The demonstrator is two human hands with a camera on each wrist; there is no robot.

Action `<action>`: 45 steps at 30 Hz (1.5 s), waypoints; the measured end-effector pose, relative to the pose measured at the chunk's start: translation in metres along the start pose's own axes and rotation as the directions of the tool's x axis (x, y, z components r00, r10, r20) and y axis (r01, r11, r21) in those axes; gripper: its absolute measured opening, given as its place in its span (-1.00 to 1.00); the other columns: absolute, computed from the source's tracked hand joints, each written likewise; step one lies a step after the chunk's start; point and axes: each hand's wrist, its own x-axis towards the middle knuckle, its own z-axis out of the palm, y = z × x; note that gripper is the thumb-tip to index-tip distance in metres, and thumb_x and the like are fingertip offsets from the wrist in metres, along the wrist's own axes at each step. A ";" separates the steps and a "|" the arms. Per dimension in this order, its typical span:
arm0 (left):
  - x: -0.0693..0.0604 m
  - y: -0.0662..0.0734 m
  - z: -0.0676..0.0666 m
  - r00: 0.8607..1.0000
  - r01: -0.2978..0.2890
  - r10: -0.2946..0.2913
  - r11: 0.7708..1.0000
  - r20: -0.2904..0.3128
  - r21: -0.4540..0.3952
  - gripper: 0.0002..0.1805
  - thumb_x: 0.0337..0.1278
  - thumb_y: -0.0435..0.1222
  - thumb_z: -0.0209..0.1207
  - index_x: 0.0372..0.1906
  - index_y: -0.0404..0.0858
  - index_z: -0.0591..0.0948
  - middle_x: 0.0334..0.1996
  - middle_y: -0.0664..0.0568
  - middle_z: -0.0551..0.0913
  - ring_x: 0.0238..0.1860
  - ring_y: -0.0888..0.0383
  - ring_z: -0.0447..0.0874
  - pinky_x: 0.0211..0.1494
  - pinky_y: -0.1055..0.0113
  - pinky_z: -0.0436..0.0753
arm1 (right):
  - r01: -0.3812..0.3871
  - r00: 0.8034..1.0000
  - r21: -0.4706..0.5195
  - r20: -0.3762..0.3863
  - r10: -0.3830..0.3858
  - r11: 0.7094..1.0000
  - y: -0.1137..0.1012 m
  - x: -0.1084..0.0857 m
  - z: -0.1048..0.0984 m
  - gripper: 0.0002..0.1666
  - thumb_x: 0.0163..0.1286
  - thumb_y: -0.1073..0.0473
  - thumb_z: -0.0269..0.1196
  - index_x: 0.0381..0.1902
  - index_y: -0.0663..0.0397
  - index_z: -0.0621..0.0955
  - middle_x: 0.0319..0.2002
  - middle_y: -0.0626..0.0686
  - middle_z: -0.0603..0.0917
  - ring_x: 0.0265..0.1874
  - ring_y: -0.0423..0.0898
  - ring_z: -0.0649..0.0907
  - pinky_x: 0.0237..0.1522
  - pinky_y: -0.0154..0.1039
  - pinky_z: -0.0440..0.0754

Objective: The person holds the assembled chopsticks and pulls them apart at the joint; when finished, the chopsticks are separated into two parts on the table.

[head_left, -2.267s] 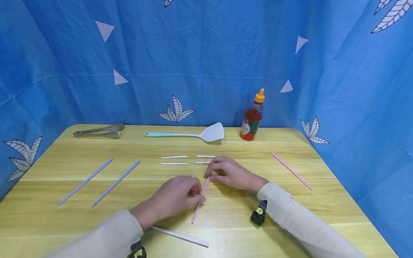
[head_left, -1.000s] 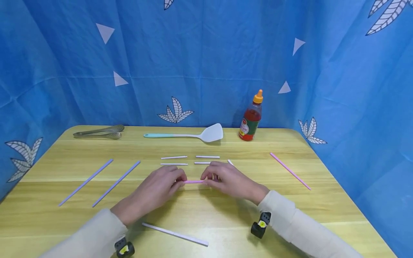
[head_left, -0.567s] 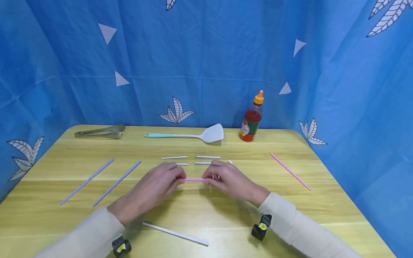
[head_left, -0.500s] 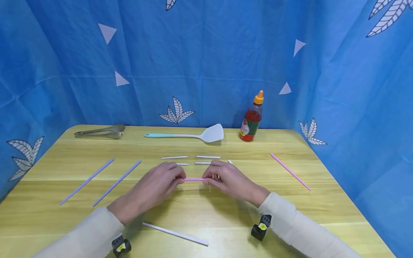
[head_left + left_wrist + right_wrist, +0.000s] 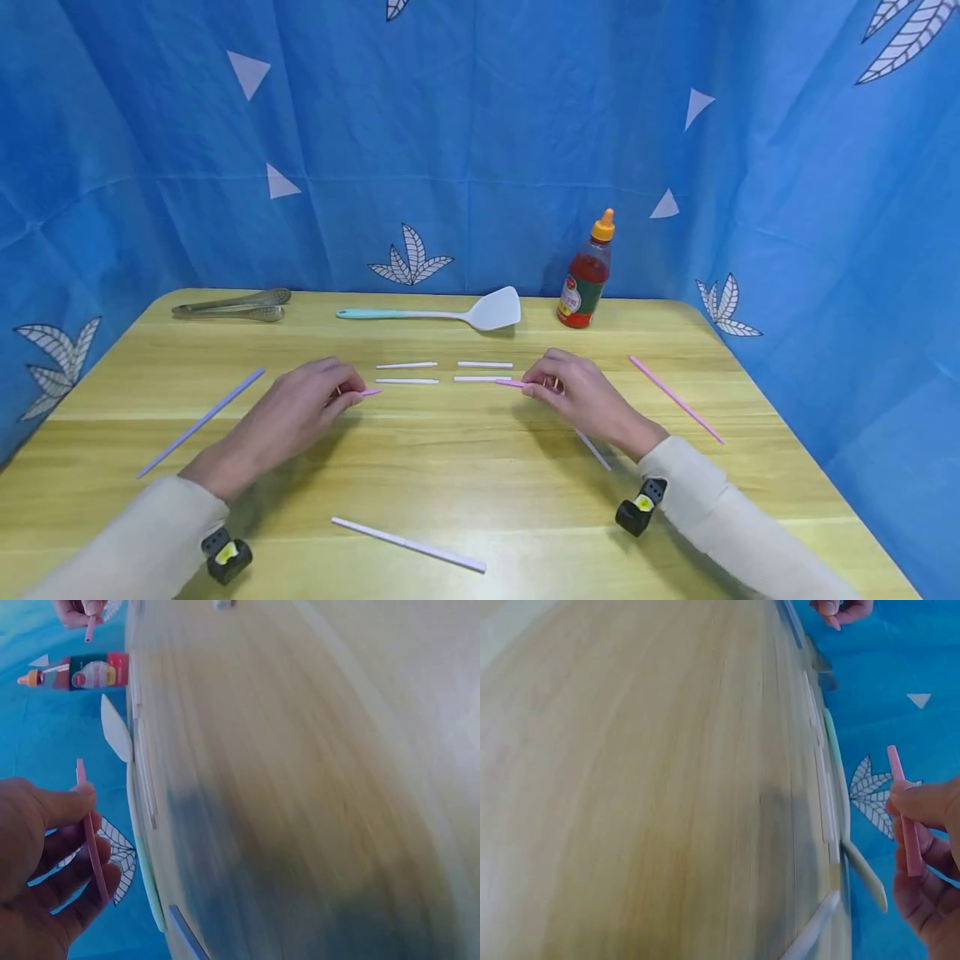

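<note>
In the head view my left hand (image 5: 300,404) pinches one short pink straw piece (image 5: 371,392), just above the table. My right hand (image 5: 581,396) pinches another pink straw piece (image 5: 510,383), well apart from the first. In the left wrist view, the left hand's pink piece (image 5: 94,851) lies between thumb and fingers, its narrower tip sticking up. The right wrist view shows the other pink piece (image 5: 910,844) held between thumb and curled fingers. Between the hands lie short white straw pieces in two pairs, one left (image 5: 407,381) and one right (image 5: 485,364).
A long white straw (image 5: 408,545) lies at the front, another (image 5: 594,450) beside the right wrist. A purple straw (image 5: 201,423) lies left, a pink straw (image 5: 677,398) right. Metal tongs (image 5: 232,306), a white spatula (image 5: 491,310) and a sauce bottle (image 5: 584,283) stand or lie along the back.
Both hands held one pink straw level between them; now they have moved apart, left and right, each with a separate piece. The left hand and arm now cover the second purple straw.
</note>
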 end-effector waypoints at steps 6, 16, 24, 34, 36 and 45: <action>0.010 -0.007 0.007 0.998 -0.023 0.023 1.000 0.058 0.004 -0.88 0.43 -0.38 0.39 -0.06 -0.12 0.79 -0.12 0.07 0.81 -0.11 0.11 0.73 0.03 0.03 0.75 | 0.038 0.998 0.025 0.042 -0.039 0.999 -0.001 0.010 0.010 -0.92 0.52 0.22 0.43 -0.08 0.02 0.81 -0.25 -0.08 0.70 -0.27 -0.19 0.63 -0.20 -0.27 0.64; 0.035 0.001 0.032 0.984 -0.114 0.117 0.993 0.133 -0.026 -0.90 0.44 -0.35 0.40 -0.08 -0.11 0.80 -0.17 0.13 0.79 -0.13 0.17 0.73 0.08 0.07 0.77 | 0.036 0.996 -0.026 0.087 -0.034 0.999 -0.010 0.031 0.037 -0.93 0.49 0.26 0.46 -0.11 0.04 0.79 -0.27 -0.06 0.70 -0.26 -0.16 0.62 -0.14 -0.26 0.64; 0.048 0.005 0.044 0.973 -0.131 0.131 0.991 0.189 -0.012 -0.92 0.45 -0.36 0.39 -0.12 -0.10 0.77 -0.20 0.11 0.78 -0.13 0.16 0.74 0.07 0.10 0.78 | 0.029 0.996 -0.068 0.091 -0.023 0.997 -0.016 0.043 0.047 -0.95 0.51 0.18 0.46 -0.14 0.02 0.78 -0.30 -0.08 0.70 -0.28 -0.18 0.62 -0.15 -0.26 0.64; 0.055 0.006 0.049 0.969 -0.088 0.092 0.996 0.228 -0.028 -0.92 0.46 -0.35 0.38 -0.11 -0.09 0.79 -0.20 0.11 0.76 -0.13 0.15 0.71 0.12 0.06 0.76 | -0.032 0.984 -0.069 0.172 0.043 0.997 -0.016 0.044 0.050 -0.95 0.51 0.22 0.44 -0.12 -0.02 0.80 -0.29 -0.10 0.69 -0.28 -0.21 0.61 -0.16 -0.31 0.62; 0.056 0.006 0.049 0.967 -0.060 0.067 0.998 0.246 -0.036 -0.91 0.46 -0.35 0.38 -0.09 -0.09 0.79 -0.20 0.11 0.74 -0.13 0.16 0.68 0.15 0.06 0.75 | -0.035 0.984 -0.066 0.175 0.046 0.997 -0.016 0.044 0.051 -0.95 0.51 0.23 0.44 -0.11 -0.02 0.80 -0.27 -0.09 0.69 -0.28 -0.20 0.61 -0.15 -0.31 0.62; 0.057 0.004 0.049 0.960 -0.022 0.039 0.998 0.276 -0.064 -0.90 0.49 -0.37 0.34 -0.08 -0.12 0.78 -0.18 0.10 0.73 -0.10 0.15 0.67 0.17 0.05 0.73 | -0.038 0.980 -0.064 0.191 0.049 0.997 -0.017 0.044 0.051 -0.94 0.51 0.24 0.43 -0.10 0.00 0.80 -0.26 -0.08 0.68 -0.26 -0.20 0.60 -0.14 -0.30 0.61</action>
